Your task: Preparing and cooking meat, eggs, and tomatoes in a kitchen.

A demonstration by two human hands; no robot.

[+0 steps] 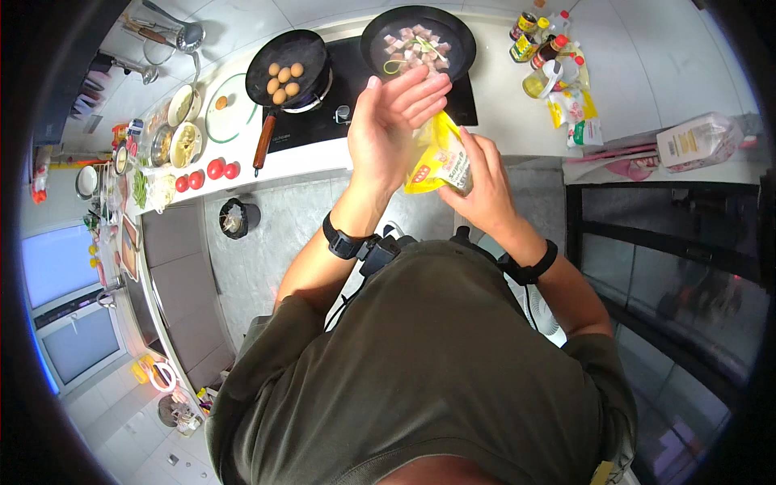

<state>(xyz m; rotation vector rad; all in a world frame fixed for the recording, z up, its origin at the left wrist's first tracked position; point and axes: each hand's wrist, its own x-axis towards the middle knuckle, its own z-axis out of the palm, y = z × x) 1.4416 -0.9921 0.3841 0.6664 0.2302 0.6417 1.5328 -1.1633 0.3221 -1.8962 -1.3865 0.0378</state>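
My right hand point(488, 182) grips a yellow and clear plastic packet point(439, 154), tilted in front of the cooktop. My left hand point(394, 115) is held up flat beside the packet, palm showing and fingers nearly straight, near the front rim of a black wok point(467, 45). Pale pink cubes of raw meat point(418, 45) lie in this wok with strips of green onion point(393, 65). To its left, a second black wok point(257, 66) with a wooden handle point(264, 142) holds several brown eggs point(284, 75). Whether my left hand touches the packet cannot be told.
Sauce bottles point(548, 51) and small packets point(573, 109) stand right of the black cooktop point(467, 100). Left of it are a glass lid point(233, 124), bowls point(185, 145) and several tomatoes point(215, 169). A lined bin point(251, 218) stands on the floor.
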